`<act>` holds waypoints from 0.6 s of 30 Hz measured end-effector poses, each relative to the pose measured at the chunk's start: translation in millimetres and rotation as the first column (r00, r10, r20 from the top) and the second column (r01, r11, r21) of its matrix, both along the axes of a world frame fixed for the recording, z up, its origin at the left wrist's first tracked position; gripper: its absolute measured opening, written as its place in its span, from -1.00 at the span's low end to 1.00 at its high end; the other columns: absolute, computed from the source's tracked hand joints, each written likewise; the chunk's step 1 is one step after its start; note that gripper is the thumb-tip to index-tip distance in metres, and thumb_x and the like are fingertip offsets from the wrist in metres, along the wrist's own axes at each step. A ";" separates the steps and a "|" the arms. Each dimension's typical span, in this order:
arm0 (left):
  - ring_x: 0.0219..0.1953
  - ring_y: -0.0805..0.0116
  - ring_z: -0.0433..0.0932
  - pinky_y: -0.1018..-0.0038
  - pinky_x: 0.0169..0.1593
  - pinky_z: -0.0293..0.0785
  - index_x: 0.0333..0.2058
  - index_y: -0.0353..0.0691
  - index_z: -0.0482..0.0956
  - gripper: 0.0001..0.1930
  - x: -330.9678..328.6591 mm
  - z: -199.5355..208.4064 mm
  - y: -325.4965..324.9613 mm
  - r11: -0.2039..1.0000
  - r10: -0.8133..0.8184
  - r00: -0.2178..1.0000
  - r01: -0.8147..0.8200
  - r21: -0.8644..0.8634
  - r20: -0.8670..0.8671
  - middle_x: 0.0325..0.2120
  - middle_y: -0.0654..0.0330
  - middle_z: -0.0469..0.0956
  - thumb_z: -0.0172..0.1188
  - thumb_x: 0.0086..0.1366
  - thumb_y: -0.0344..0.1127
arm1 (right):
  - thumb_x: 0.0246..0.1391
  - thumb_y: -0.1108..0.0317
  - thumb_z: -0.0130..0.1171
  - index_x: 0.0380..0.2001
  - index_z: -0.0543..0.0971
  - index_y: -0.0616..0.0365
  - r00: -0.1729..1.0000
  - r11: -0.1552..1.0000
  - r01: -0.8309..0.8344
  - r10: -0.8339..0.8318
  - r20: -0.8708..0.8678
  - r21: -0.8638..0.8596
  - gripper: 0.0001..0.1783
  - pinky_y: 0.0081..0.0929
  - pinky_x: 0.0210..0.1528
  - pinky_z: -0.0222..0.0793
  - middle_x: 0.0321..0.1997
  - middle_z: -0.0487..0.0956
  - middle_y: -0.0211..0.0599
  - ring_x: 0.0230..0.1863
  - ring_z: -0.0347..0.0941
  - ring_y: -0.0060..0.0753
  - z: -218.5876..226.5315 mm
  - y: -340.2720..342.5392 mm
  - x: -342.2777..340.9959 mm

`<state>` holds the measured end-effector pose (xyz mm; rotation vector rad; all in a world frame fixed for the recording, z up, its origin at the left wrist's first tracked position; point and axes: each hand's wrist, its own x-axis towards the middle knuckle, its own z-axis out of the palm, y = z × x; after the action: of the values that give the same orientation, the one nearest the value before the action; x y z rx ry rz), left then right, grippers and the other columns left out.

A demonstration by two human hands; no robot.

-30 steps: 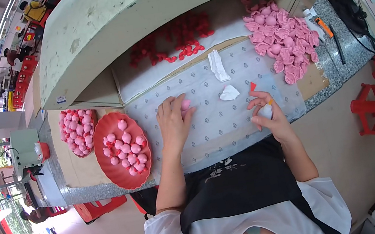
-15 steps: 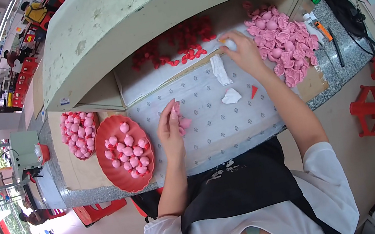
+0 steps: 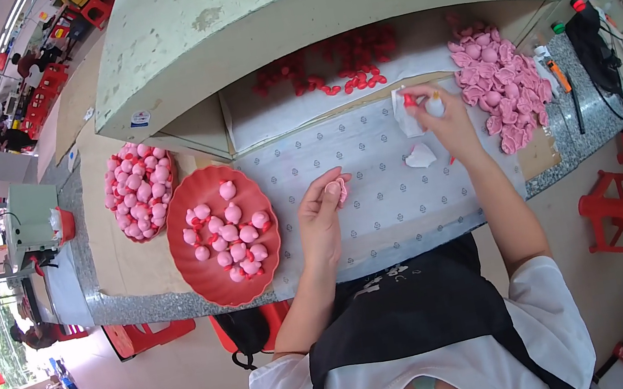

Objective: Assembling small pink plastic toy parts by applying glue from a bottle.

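A bench with a grey speckled top is covered at its left by brown card and across its middle by a white patterned sheet. A red scalloped plate is set where card and sheet meet; beyond it, a mound of pink balls is kept on the card. A crumpled white scrap is left on the sheet. Pink petal-like pieces are heaped at its right end. Farther right, an orange tool and a black stick are laid.

White short sleeves, black apron
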<state>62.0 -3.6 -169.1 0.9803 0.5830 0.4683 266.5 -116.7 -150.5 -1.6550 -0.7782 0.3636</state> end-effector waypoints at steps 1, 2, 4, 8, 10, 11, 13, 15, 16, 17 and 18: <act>-0.38 0.51 0.37 0.58 -0.20 0.28 -0.11 -0.23 0.28 -0.69 1.2 -2.6 -1.6 1.000 -0.004 1.000 0.004 -0.010 -0.003 -0.33 0.15 0.44 -0.02 0.13 -0.40 | -0.18 0.54 0.04 -0.32 0.48 0.19 0.995 0.999 -0.030 0.033 -0.095 0.032 -0.76 -0.71 -0.51 0.24 -0.44 0.42 -0.40 -0.46 0.30 -0.65 4.4 -3.9 -18.8; -0.38 0.49 0.38 0.58 -0.23 0.27 -0.16 -0.26 0.30 -0.73 5.2 -1.8 -4.3 1.000 0.023 0.999 -0.023 -0.011 0.048 -0.34 0.14 0.44 -0.02 0.12 -0.42 | -0.17 0.54 0.04 -0.32 0.47 0.21 0.980 0.996 -0.056 0.069 -0.186 0.071 -0.77 -0.75 -0.52 0.23 -0.46 0.41 -0.43 -0.47 0.28 -0.69 8.5 -7.8 -35.0; -0.37 0.47 0.40 0.58 -0.25 0.27 -0.20 -0.29 0.32 -0.76 10.7 1.1 -10.3 0.998 0.057 0.994 -0.056 -0.014 0.097 -0.35 0.13 0.43 -0.01 0.11 -0.44 | -0.17 0.55 0.04 -0.32 0.47 0.24 0.941 0.993 -0.066 0.093 -0.325 0.095 -0.76 -0.74 -0.52 0.24 -0.45 0.41 -0.41 -0.47 0.29 -0.68 8.2 -17.4 -60.1; -0.34 0.49 0.40 0.58 -0.25 0.30 -0.27 -0.29 0.33 -0.82 15.7 0.3 -22.2 0.994 0.081 0.988 -0.070 -0.087 0.133 -0.37 0.16 0.43 -0.01 0.10 -0.48 | -0.20 0.57 0.07 -0.30 0.43 0.30 0.865 0.979 -0.044 0.138 -0.482 0.200 -0.73 -0.71 -0.51 0.27 -0.45 0.42 -0.37 -0.45 0.30 -0.65 3.6 -22.9 -100.4; -0.33 0.49 0.40 0.58 -0.24 0.31 -0.29 -0.29 0.33 -0.84 13.2 1.9 -25.6 0.996 0.084 0.991 -0.081 -0.030 0.107 -0.37 0.17 0.43 -0.02 0.11 -0.49 | -0.22 0.59 0.08 -0.28 0.41 0.29 0.873 0.978 -0.058 0.147 -0.465 0.201 -0.69 -0.71 -0.49 0.28 -0.45 0.42 -0.37 -0.44 0.31 -0.64 0.2 -16.9 -112.9; -0.33 0.49 0.40 0.59 -0.25 0.31 -0.29 -0.30 0.33 -0.84 12.5 4.6 -28.2 0.993 0.102 0.991 -0.107 0.054 0.090 -0.37 0.18 0.43 -0.01 0.10 -0.51 | -0.21 0.59 0.08 -0.28 0.41 0.28 0.908 0.978 -0.073 0.146 -0.392 0.194 -0.70 -0.71 -0.48 0.29 -0.45 0.42 -0.37 -0.43 0.32 -0.63 -1.6 -14.1 -117.8; -0.33 0.49 0.41 0.60 -0.25 0.32 -0.29 -0.31 0.34 -0.83 11.4 8.0 -32.1 0.983 0.112 0.990 -0.122 0.137 0.082 -0.37 0.19 0.43 -0.01 0.09 -0.52 | -0.20 0.59 0.08 -0.29 0.40 0.28 0.941 0.979 -0.080 0.136 -0.309 0.187 -0.71 -0.70 -0.47 0.30 -0.45 0.42 -0.37 -0.43 0.32 -0.63 -5.0 -14.3 -120.0; -0.34 0.51 0.41 0.64 -0.25 0.32 -0.30 -0.34 0.37 -0.83 12.2 13.4 -40.8 0.934 0.052 0.997 -0.069 0.351 0.059 -0.38 0.19 0.42 0.00 0.08 -0.55 | -0.18 0.56 0.07 -0.31 0.40 0.28 0.989 0.977 -0.005 0.037 -0.145 0.215 -0.75 -0.69 -0.45 0.31 -0.44 0.42 -0.37 -0.41 0.32 -0.63 -6.1 -21.2 -115.7; -0.34 0.51 0.41 0.64 -0.26 0.33 -0.30 -0.36 0.40 -0.82 11.2 15.7 -44.5 0.905 0.060 0.997 -0.071 0.419 0.039 -0.39 0.18 0.41 0.02 0.05 -0.56 | -0.18 0.56 0.07 -0.31 0.40 0.28 0.993 0.976 0.034 -0.009 -0.116 0.217 -0.75 -0.69 -0.45 0.31 -0.44 0.42 -0.37 -0.41 0.32 -0.63 -3.7 -24.8 -114.3; -0.35 0.50 0.41 0.65 -0.27 0.34 -0.31 -0.38 0.43 -0.82 11.2 11.6 -44.0 0.875 0.054 0.998 -0.063 0.479 0.034 -0.39 0.16 0.40 0.04 0.03 -0.57 | -0.18 0.54 0.08 -0.32 0.41 0.26 0.973 0.979 0.019 0.027 -0.228 0.201 -0.75 -0.68 -0.38 0.28 -0.41 0.42 -0.37 -0.39 0.33 -0.63 -6.2 -24.0 -113.5; -0.36 0.49 0.41 0.64 -0.27 0.35 -0.34 -0.38 0.44 -0.83 10.7 7.8 -41.4 0.875 0.046 0.999 -0.051 0.482 0.023 -0.40 0.16 0.40 0.05 0.03 -0.58 | -0.18 0.52 0.09 -0.33 0.42 0.25 0.941 0.983 0.022 0.042 -0.337 0.184 -0.76 -0.67 -0.31 0.26 -0.39 0.43 -0.36 -0.37 0.34 -0.62 -10.0 -24.7 -112.6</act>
<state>72.6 -45.0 -161.4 1.4419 0.4896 0.6837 154.0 -141.4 -160.5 -1.3651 -0.5424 0.5514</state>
